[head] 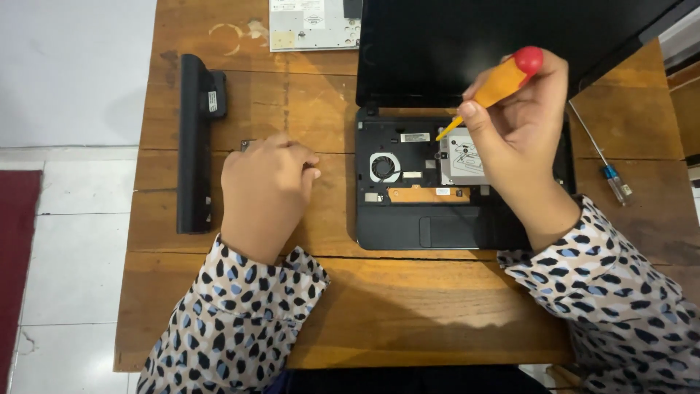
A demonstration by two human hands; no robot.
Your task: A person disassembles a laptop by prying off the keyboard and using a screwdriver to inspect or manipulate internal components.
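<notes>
Two hands are seen over a wooden table (pixel 379 306), viewed from above. Fingers of the right hand (pixel 521 138) are closed round an orange screwdriver (pixel 490 91) with a red cap, gripped near the handle's middle; the tool is tilted, cap toward 1 o'clock, tip toward 7 o'clock. The tip is held at the upper left corner of a silver hard drive (pixel 461 157) seated in the opened base of a small black laptop (pixel 408 226); whether tip and metal touch cannot be told. Fingers of the left hand (pixel 266 190) are curled inward into a loose fist, knuckles up, resting on the bare wood; whether anything is pinched inside cannot be told. A small dark object (pixel 247 144) is partly seen just beyond the knuckles, at 11 o'clock from the hand.

Outward from the drive: a round cooling fan (pixel 383 167) is noted at its 9 o'clock, a copper-coloured strip (pixel 417 194) at its 7 o'clock, the trackpad below that. The laptop's screen (pixel 474 44) is folded back toward 12 o'clock.

A long black battery pack (pixel 194 142) is laid lengthwise at 9 o'clock from the left hand, apart from it. A white panel (pixel 313 25) is noted at the table's far edge, 12 o'clock. A second, thin screwdriver (pixel 601 159) with a blue-and-clear handle is laid at 3 o'clock from the laptop. Both sleeves are patterned in cream with dark and blue spots. White floor tiles (pixel 73 241) are seen at left.
</notes>
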